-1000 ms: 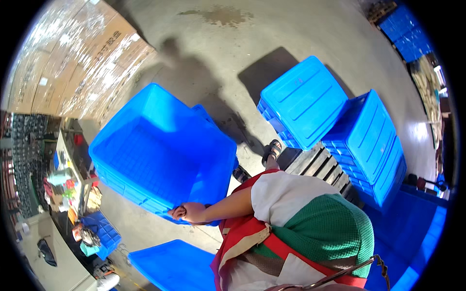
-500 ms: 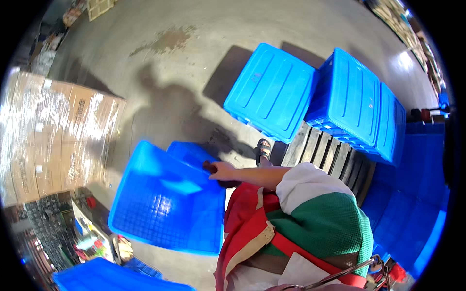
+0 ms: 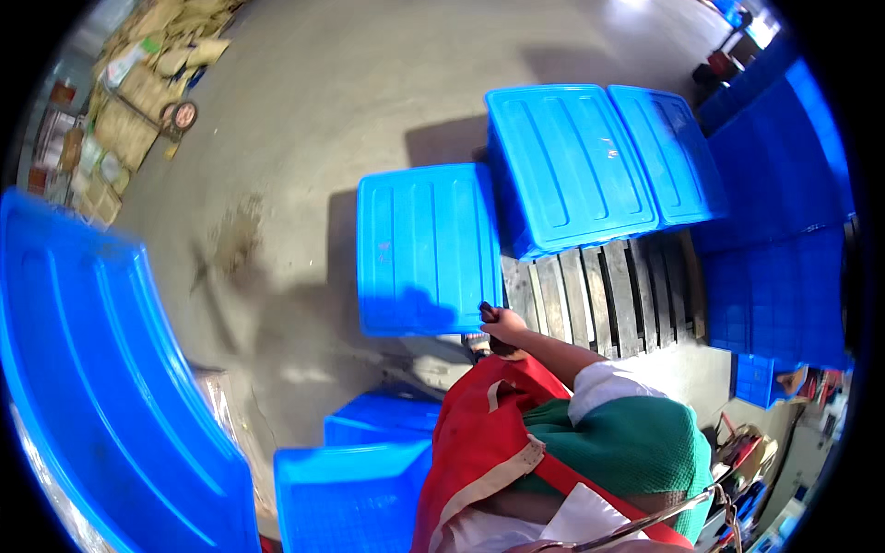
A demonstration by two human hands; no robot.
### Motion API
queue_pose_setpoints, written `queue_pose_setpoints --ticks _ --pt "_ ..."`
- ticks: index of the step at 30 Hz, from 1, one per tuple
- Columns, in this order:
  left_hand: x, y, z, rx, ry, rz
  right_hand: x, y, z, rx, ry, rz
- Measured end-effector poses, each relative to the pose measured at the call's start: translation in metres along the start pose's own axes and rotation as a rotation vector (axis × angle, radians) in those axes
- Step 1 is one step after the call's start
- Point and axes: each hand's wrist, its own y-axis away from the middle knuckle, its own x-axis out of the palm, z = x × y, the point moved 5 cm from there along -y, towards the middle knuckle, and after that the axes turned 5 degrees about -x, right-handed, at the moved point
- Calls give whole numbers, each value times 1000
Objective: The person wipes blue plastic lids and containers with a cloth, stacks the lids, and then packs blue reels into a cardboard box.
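My right hand point(image 3: 505, 326) is closed, with a small dark brown thing point(image 3: 488, 311) showing at its fingers. I cannot make out its kind. The hand is above the near right corner of a closed blue lidded tote point(image 3: 424, 249); whether it touches the lid is unclear. A large ribbed blue panel point(image 3: 111, 387), like a tote lid, looms tilted at the left side, close to me. What holds it up is hidden. My left hand is out of view. An open blue tote point(image 3: 355, 498) stands below, beside my red apron point(image 3: 479, 424).
Two more lidded blue totes, a large one point(image 3: 572, 157) and another point(image 3: 668, 152), sit by a slatted wooden pallet point(image 3: 590, 290). Blue totes are stacked point(image 3: 774, 184) at the right. Sacks point(image 3: 138, 101) and a wheeled cart point(image 3: 182, 117) lie far left.
My view has turned and shifted toward the lidded totes. My right hand has moved from over the open tote to the nearest lidded tote. The ribbed blue panel has come in at the left.
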Motion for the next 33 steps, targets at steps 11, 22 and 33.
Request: queue_pose_setpoints --ticks 11,22,33 --pt "230 159 -480 201 1407 1387 -72 92 -138 172 -563 -646" --pt "377 626 -656 -37 733 1796 60 175 -217 310 -1146 -1047" --pt "706 488 -538 624 654 1158 140 -74 -2 206 -1004 -1043"
